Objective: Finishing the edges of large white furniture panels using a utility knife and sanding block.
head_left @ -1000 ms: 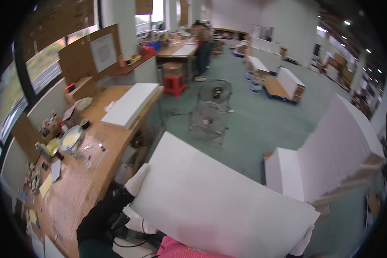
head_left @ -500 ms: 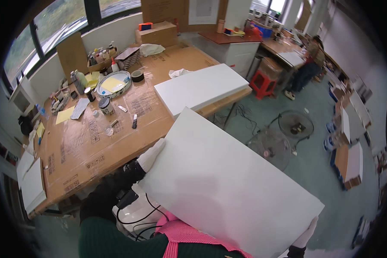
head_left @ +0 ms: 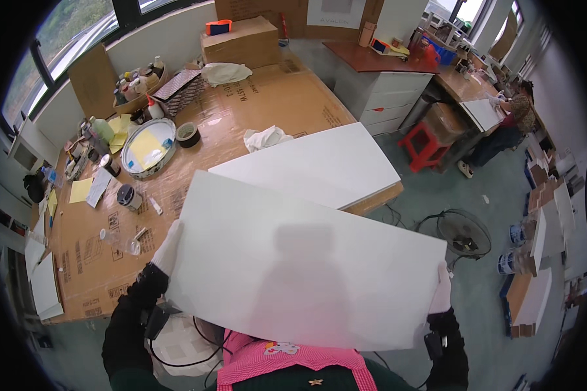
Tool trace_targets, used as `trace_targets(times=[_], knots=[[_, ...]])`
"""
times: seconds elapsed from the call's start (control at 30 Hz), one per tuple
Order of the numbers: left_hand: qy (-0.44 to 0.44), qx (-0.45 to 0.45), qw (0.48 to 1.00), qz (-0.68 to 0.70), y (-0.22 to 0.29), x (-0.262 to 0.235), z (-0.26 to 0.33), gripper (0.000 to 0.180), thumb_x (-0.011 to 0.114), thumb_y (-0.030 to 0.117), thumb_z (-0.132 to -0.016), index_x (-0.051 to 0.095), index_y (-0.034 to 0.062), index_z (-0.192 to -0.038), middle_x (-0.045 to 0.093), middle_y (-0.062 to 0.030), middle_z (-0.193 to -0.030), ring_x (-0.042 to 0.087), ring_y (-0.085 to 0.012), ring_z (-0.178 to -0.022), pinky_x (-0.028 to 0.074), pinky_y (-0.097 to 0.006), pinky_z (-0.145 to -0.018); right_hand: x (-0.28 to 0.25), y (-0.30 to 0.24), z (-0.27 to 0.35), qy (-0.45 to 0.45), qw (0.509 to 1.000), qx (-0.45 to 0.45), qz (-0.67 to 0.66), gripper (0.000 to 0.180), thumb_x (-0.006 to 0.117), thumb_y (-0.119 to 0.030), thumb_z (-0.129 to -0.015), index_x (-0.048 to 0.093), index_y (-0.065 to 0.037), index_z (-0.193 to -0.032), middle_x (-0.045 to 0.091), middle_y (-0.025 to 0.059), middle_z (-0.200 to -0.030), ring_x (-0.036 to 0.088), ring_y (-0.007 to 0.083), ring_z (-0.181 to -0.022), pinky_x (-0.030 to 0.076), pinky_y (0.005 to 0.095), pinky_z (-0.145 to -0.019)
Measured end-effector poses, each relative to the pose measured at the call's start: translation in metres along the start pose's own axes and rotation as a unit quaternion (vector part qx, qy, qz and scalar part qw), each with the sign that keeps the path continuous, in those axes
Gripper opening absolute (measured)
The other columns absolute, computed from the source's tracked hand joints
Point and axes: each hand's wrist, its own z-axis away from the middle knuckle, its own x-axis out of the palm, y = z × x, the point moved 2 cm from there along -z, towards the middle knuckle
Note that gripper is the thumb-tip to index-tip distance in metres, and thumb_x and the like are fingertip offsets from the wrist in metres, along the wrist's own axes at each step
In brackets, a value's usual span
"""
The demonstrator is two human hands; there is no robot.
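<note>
A large white rectangular panel (head_left: 241,260) is held up in front of me, glossy enough to mirror a dim outline. My left hand (head_left: 168,249), in a white glove, closes on its left edge. On the opposite short edge my right hand (head_left: 441,290), gloved alike, grips it too; the fingers of both hands are partly hidden behind the panel. Just beyond, partly covered by the held panel, a second white panel (head_left: 319,159) lies on the cardboard-covered table (head_left: 267,98).
Left on the table are a round tray (head_left: 169,156), a tape roll (head_left: 188,135), a dark-lidded jar (head_left: 129,197) and several bottles (head_left: 101,129). A floor fan (head_left: 463,234) and red stool (head_left: 424,146) stand right. Another person (head_left: 509,124) works at a far bench. Panels (head_left: 531,300) line the right.
The held panel has swung from a steep slant to nearly level, its right end rising. My right hand has come up with it, and my left hand has shifted left. The view has turned.
</note>
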Motion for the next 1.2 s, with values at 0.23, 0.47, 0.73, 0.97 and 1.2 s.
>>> trace_targets(times=[0.23, 0.47, 0.73, 0.97, 1.2], knots=[[0.09, -0.014, 0.996, -0.026, 0.027, 0.055, -0.041, 0.07, 0.042, 0.059, -0.096, 0.046, 0.0023, -0.136, 0.058, -0.01, -0.123, 0.059, -0.0186, -0.107, 0.051, -0.03, -0.09, 0.072, -0.06, -0.26, -0.073, 0.981, 0.116, 0.14, 0.05, 0.04, -0.037, -0.102, 0.048, 0.001, -0.134, 0.056, 0.0095, -0.129, 0.054, 0.019, -0.117, 0.043, 0.0307, -0.099], [0.188, -0.044, 0.98, 0.038, -0.011, 0.049, -0.095, 0.077, 0.037, 0.065, -0.094, 0.039, 0.0027, -0.139, 0.054, -0.0152, -0.127, 0.059, -0.0256, -0.111, 0.054, -0.038, -0.089, 0.144, -0.08, -0.425, -0.141, 0.947, 0.247, 0.148, 0.053, 0.037, -0.038, -0.103, 0.041, 0.0, -0.14, 0.052, 0.0092, -0.134, 0.05, 0.0199, -0.121, 0.042, 0.0327, -0.102], [0.246, -0.023, 0.969, 0.019, -0.032, 0.032, -0.132, 0.075, 0.036, 0.063, -0.096, 0.039, 0.0026, -0.14, 0.053, -0.0147, -0.131, 0.059, -0.0249, -0.11, 0.052, -0.037, -0.093, 0.176, -0.076, -0.494, -0.181, 0.917, 0.339, 0.111, 0.057, 0.035, -0.043, -0.103, 0.036, -0.003, -0.143, 0.048, 0.0093, -0.138, 0.049, 0.0204, -0.122, 0.041, 0.0343, -0.103], [0.312, -0.052, 0.943, -0.101, -0.006, 0.047, -0.133, 0.078, 0.033, 0.065, -0.095, 0.05, -0.002, -0.131, 0.063, -0.0165, -0.116, 0.062, -0.0259, -0.105, 0.051, -0.038, -0.093, 0.176, -0.072, -0.496, -0.176, 0.918, 0.344, 0.085, 0.058, 0.033, -0.045, -0.103, 0.035, -0.003, -0.144, 0.048, 0.0094, -0.137, 0.048, 0.021, -0.123, 0.043, 0.0351, -0.102], [0.189, -0.316, 0.781, -0.505, 0.033, 0.061, -0.125, 0.079, 0.032, 0.067, -0.094, 0.065, -0.0025, -0.111, 0.069, -0.0186, -0.093, 0.064, -0.0321, -0.096, 0.048, -0.04, -0.091, 0.178, -0.073, -0.493, -0.192, 0.928, 0.305, 0.096, 0.058, 0.032, -0.042, -0.104, 0.034, -0.001, -0.144, 0.046, 0.0102, -0.139, 0.047, 0.0219, -0.124, 0.038, 0.0343, -0.106]])
